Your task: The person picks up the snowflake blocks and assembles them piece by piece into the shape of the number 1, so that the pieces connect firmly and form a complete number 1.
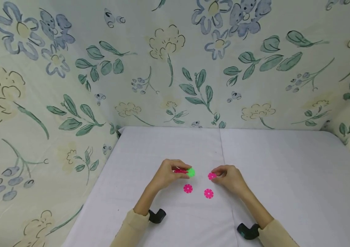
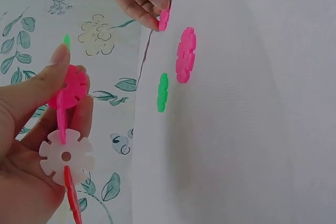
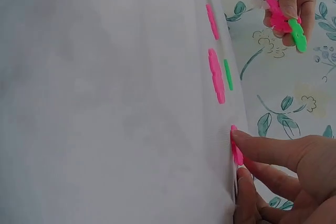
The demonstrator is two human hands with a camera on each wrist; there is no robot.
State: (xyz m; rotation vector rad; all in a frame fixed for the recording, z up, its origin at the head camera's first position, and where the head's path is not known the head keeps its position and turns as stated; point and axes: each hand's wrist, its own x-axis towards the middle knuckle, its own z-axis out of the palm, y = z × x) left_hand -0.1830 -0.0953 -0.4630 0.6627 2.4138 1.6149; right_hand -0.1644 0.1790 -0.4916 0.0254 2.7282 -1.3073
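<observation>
My left hand (image 1: 166,175) grips a chain of slotted plastic discs. In the left wrist view, a pink disc (image 2: 77,82) sits under the thumb, joined to a white disc (image 2: 55,153) and a red disc (image 2: 72,198) hanging below; a green disc (image 3: 298,36) is at its other end. To the right, my right hand (image 1: 231,178) pinches a single pink disc (image 3: 237,148) by its edge, close to the cloth. Between and nearer than the hands lie two loose pink discs (image 1: 188,188) and a green disc (image 2: 163,93), the latter plain in both wrist views.
A white cloth (image 1: 286,181) with a fold line covers the table. Flower-printed fabric (image 1: 168,68) hangs behind and at both sides. Black angled wrist mounts (image 1: 157,216) sit beside both forearms.
</observation>
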